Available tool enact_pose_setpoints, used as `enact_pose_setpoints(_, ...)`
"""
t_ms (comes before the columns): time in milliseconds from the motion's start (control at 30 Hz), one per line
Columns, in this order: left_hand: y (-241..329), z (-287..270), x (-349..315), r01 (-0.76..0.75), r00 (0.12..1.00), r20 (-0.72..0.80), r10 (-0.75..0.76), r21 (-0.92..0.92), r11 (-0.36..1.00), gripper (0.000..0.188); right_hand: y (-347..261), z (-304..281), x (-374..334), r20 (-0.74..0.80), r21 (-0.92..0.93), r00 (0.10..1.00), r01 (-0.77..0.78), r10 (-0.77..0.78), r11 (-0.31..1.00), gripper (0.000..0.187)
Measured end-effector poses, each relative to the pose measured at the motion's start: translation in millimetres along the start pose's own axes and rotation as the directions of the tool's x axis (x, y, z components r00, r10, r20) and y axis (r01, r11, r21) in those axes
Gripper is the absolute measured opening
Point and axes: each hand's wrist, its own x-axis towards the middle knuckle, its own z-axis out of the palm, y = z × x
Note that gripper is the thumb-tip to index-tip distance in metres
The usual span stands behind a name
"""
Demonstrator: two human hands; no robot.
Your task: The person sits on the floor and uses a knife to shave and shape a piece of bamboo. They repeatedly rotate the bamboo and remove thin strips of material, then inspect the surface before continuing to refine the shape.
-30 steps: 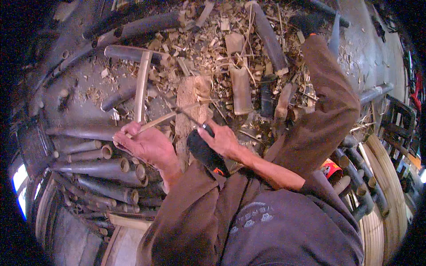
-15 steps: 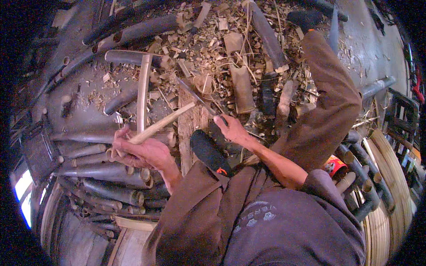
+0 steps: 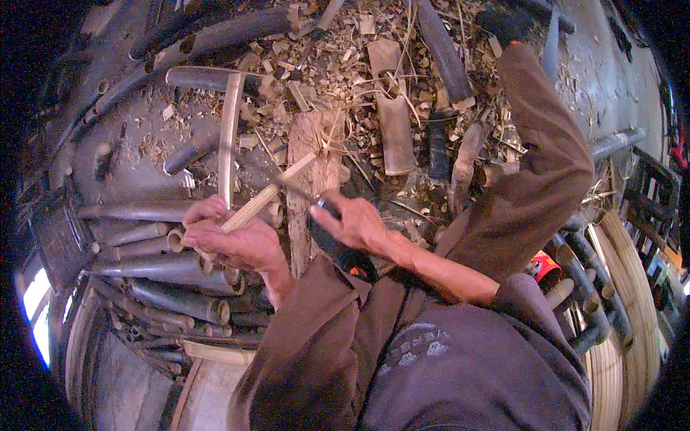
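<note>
My left hand (image 3: 233,241) is closed around the near end of a pale bamboo strip (image 3: 251,207), which slants up to the right. The strip's far end lies over a rough wooden block (image 3: 314,140) on the floor. My right hand (image 3: 352,224) grips a knife (image 3: 300,192) by its dark handle. Its blade, smeared by motion, crosses the strip near the middle; whether the edge touches it I cannot tell. Just beyond my left hand, another split bamboo strip (image 3: 230,136) leans over a dark bamboo length (image 3: 205,77).
Wood chips and shavings (image 3: 280,61) cover the floor ahead. Cut bamboo tubes (image 3: 169,276) are stacked at the left. Bamboo sections (image 3: 395,133) lie beyond the block. At the right are a red can (image 3: 546,269), more tubes and long pale slats (image 3: 625,280). My dark-shod foot (image 3: 338,248) is beside the block.
My right hand has moved left and slightly nearer, bringing the knife from beyond the strip's tip across its middle. The strip tilts a little more steeply; my left hand still holds it.
</note>
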Motion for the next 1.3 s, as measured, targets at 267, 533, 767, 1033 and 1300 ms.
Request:
enact_pose_setpoints(267, -6, -4, 4, -0.067, 0.998, 0.005, 0.067, 0.071, 0.995, 0.052, -5, 0, -1, -0.025, -0.033, 0.987, 0.155, -0.156, 0.987, 0.044)
enact_pose_setpoints(533, 0, -6, 0, -0.105, 0.993, 0.07, 0.096, 0.126, 0.986, 0.05, 18, -2, -5, 0.042, 0.164, 0.999, -0.006, 0.0, 0.986, 0.042)
enact_pose_setpoints(767, 2, 5, -5, -0.125, 0.992, 0.022, 0.124, 0.107, 0.986, 0.049, 33, -21, 13, 0.047, -0.06, 0.998, -0.045, 0.048, 0.997, 0.049)
enact_pose_setpoints(1033, -5, -6, -1, -0.07, 0.997, 0.02, 0.069, 0.095, 0.993, 0.048, 7, -6, -12, 0.143, -0.066, 0.975, 0.18, -0.169, 0.981, 0.043)
enact_pose_setpoints(1300, -8, 6, 4, -0.071, 0.996, 0.056, 0.068, 0.043, 0.997, 0.049, 40, -9, 5, 0.038, 0.127, 0.998, 0.04, -0.045, 0.991, 0.047)
